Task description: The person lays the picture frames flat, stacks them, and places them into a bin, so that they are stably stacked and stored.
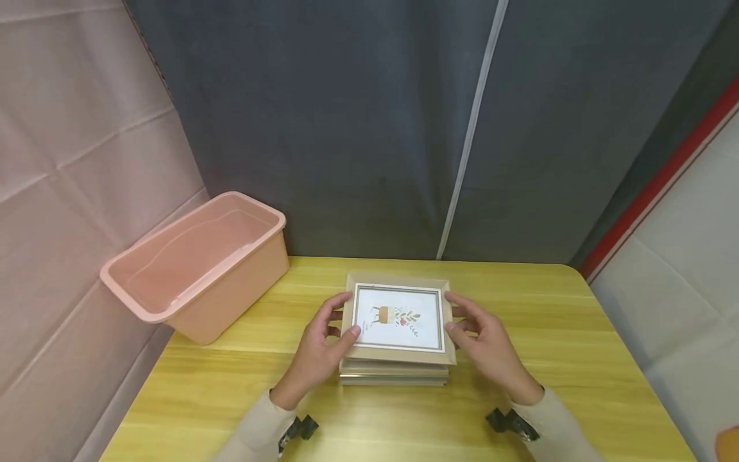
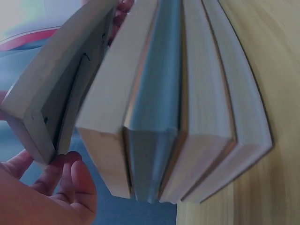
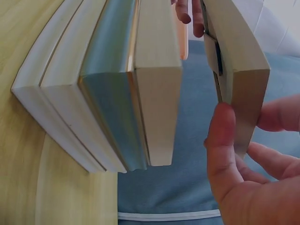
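A picture frame [image 1: 398, 357] with a cream border shows a drawing of a potted plant, turned sideways. My left hand [image 1: 317, 350] grips its left edge, while my right hand [image 1: 487, 346] holds the right edge. Below it is a neat stack of frames [image 1: 394, 380]. Both wrist views show a gap between the held frame and the stack. In the left wrist view, a blue-grey frame [image 2: 154, 93] lies among several cream ones. Part of the held frame's dark back [image 2: 86, 65] shows there too.
An open pink plastic bin [image 1: 231, 295] stands at the back left of the yellow wood-grain table [image 1: 543, 321]. Behind the table hangs a dark grey curtain [image 1: 346, 128]. Pale panels flank both sides, and something orange [image 1: 727, 444] shows at the lower right edge.
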`<act>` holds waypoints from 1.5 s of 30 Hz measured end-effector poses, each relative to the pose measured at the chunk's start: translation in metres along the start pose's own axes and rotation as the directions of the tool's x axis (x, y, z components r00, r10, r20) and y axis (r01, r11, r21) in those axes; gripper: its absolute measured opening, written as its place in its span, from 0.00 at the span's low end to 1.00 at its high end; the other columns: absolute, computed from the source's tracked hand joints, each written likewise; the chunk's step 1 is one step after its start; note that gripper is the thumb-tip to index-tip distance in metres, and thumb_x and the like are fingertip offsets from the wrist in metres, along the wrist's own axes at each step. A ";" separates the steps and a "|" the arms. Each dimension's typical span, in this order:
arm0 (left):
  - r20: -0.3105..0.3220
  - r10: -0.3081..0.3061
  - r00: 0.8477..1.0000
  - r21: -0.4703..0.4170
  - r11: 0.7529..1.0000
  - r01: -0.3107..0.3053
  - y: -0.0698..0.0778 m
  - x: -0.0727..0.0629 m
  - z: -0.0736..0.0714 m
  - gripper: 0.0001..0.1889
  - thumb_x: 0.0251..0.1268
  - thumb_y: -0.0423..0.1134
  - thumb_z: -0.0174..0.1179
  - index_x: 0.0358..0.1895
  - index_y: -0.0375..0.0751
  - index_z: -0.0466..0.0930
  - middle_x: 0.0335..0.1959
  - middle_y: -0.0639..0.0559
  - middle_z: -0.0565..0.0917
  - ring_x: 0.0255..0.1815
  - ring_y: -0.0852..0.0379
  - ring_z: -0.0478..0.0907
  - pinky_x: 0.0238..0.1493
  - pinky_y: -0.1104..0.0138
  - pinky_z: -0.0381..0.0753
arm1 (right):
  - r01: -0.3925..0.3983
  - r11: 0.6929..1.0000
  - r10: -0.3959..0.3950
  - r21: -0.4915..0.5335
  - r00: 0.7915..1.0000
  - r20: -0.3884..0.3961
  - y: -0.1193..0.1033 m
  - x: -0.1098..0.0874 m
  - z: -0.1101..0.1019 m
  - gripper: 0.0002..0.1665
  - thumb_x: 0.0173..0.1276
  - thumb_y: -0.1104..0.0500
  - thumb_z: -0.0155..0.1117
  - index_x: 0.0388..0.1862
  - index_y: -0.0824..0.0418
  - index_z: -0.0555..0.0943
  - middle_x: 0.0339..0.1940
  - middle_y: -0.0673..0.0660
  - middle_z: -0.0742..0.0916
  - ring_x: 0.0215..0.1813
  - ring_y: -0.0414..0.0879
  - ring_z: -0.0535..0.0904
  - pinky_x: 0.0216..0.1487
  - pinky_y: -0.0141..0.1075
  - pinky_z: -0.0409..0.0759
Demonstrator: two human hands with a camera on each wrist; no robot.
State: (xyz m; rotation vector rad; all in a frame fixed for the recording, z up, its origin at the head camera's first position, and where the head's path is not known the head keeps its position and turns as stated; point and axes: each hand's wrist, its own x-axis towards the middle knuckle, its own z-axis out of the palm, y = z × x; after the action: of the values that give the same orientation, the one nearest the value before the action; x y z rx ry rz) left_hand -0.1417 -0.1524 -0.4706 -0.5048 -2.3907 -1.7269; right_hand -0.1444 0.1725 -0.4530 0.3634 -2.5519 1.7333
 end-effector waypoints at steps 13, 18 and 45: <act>-0.037 0.066 0.997 0.249 0.967 -0.054 -0.016 -0.010 0.003 0.30 0.73 0.47 0.66 0.75 0.51 0.72 0.69 0.52 0.80 0.61 0.54 0.76 0.55 0.50 0.84 | -0.004 1.000 0.004 -0.006 0.999 0.044 0.017 0.008 0.008 0.32 0.77 0.64 0.65 0.78 0.57 0.73 0.56 0.66 0.84 0.40 0.43 0.82 0.31 0.31 0.81; -0.040 0.067 0.997 0.285 0.957 -0.053 -0.019 -0.014 0.004 0.30 0.73 0.48 0.66 0.75 0.50 0.72 0.69 0.50 0.80 0.61 0.53 0.76 0.54 0.52 0.85 | 0.014 1.000 -0.013 -0.021 0.998 0.063 0.021 0.004 0.011 0.33 0.76 0.63 0.66 0.79 0.59 0.72 0.60 0.64 0.81 0.43 0.42 0.80 0.31 0.31 0.80; -0.041 0.011 0.999 0.257 0.966 0.000 -0.030 -0.019 0.007 0.28 0.70 0.42 0.69 0.73 0.50 0.76 0.71 0.47 0.73 0.56 0.55 0.75 0.50 0.65 0.86 | 0.131 0.981 -0.118 -0.145 0.988 0.096 0.034 0.001 0.018 0.33 0.77 0.63 0.66 0.79 0.60 0.72 0.70 0.64 0.78 0.45 0.43 0.78 0.41 0.31 0.85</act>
State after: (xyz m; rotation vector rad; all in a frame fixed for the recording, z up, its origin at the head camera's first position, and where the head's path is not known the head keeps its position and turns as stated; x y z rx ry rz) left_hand -0.1342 -0.1575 -0.5057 -0.4318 -2.5289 -1.3795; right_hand -0.1511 0.1678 -0.4905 0.5890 -2.6347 1.5036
